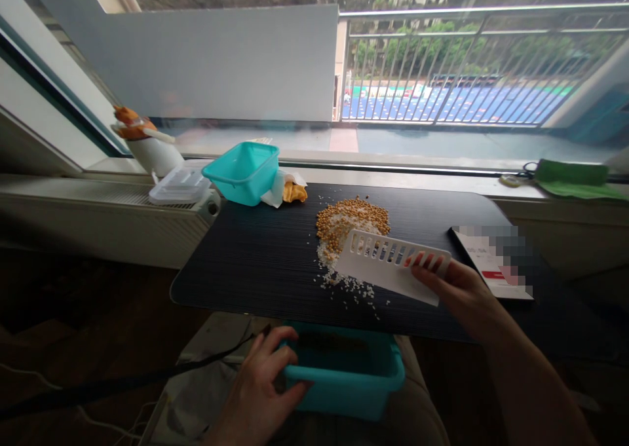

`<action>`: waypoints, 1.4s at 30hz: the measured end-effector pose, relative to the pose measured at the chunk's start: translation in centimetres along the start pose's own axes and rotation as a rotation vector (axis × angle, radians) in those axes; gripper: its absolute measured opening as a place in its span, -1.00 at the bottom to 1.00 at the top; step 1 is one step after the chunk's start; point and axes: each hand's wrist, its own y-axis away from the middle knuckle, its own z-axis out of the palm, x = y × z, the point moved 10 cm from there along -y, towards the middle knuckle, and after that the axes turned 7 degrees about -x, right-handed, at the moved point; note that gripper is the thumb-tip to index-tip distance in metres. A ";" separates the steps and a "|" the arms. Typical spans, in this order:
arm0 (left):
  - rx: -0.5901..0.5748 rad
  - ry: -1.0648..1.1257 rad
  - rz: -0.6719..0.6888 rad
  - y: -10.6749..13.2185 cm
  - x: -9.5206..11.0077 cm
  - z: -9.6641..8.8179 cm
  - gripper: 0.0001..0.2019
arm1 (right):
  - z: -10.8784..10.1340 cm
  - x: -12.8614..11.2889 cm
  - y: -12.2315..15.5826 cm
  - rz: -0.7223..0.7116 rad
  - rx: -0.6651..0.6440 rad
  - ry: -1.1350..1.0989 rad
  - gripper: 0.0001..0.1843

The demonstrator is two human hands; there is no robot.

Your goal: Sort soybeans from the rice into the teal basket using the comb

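My right hand (pixel 457 289) is closed on one end of a white slotted plastic strip (pixel 383 272), held over the table. The strip's far end is at a pile of tan soybean-like beans (pixel 356 209) mixed with white rice grains (pixel 344 282), and partly covers it. Loose rice lies scattered toward the table's near edge. Below that edge, a turquoise plastic bin (pixel 344 393) rests at my lap. My left hand (pixel 270 374) grips its left rim, thumb outside and fingers over the edge. The bin's inside is dark, so its contents cannot be made out.
The dark table (pixel 255 262) stands against the window sill. A second turquoise bin (pixel 246 171) and a crumpled orange-and-white wrapper (pixel 293 192) are at its back left. A tablet (pixel 491 262) lies at the right. A clear plastic lid (pixel 181 185) sits on the radiator (pixel 98 217); a green cloth (pixel 572 177) is on the sill.
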 end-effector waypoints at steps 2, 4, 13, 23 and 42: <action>0.007 -0.001 0.012 0.0 0.0 0.0 -0.86 | -0.1 0.1 0.1 0.001 0.011 0.008 -0.70; 0.013 -0.004 0.019 0.0 0.0 0.0 -0.87 | -0.1 0.2 0.2 0.007 0.012 0.017 -0.70; 0.007 -0.023 0.020 0.0 0.2 0.0 -0.86 | 1.6 0.0 0.4 0.044 -0.119 -0.016 -0.71; -0.027 0.013 0.016 0.0 -0.1 0.5 -0.88 | 3.4 -0.2 1.4 0.093 -0.257 -0.029 -0.70; -0.052 0.012 -0.008 0.0 -0.4 0.6 -0.86 | 0.7 -1.6 -1.3 -0.085 0.072 0.101 -0.75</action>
